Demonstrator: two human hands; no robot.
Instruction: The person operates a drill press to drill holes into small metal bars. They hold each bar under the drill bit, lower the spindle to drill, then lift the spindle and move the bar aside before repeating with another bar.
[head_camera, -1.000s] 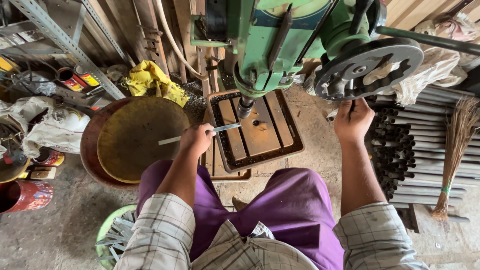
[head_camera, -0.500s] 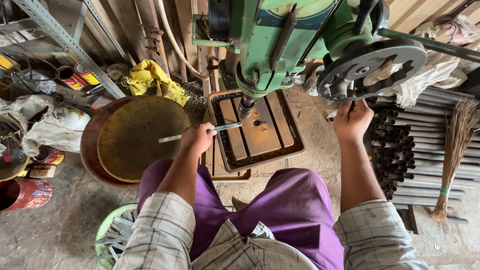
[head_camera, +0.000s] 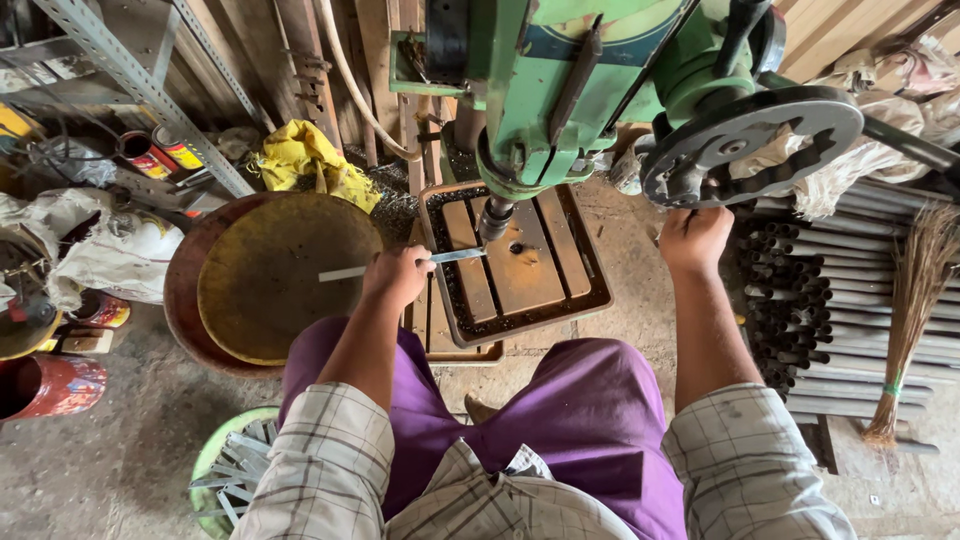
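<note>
My left hand (head_camera: 398, 276) grips a flat metal strip (head_camera: 455, 257) and holds it across the slotted work table (head_camera: 515, 268) of a green drill press (head_camera: 560, 90). The strip's far end lies under the drill chuck (head_camera: 493, 215). My right hand (head_camera: 695, 238) is closed on a handle of the grey feed wheel (head_camera: 745, 145) at the machine's right side. I sit in front of the machine in purple trousers and a checked shirt.
A large round rusty pan (head_camera: 262, 275) sits left of the drill table. A green tub (head_camera: 228, 470) with several metal strips stands by my left knee. Stacked metal pipes (head_camera: 830, 300) and a broom (head_camera: 910, 310) lie at the right. Cans, sacks and a yellow cloth (head_camera: 305, 160) crowd the left.
The feed wheel has turned slightly with my right hand on it. My left hand keeps the strip in the same place.
</note>
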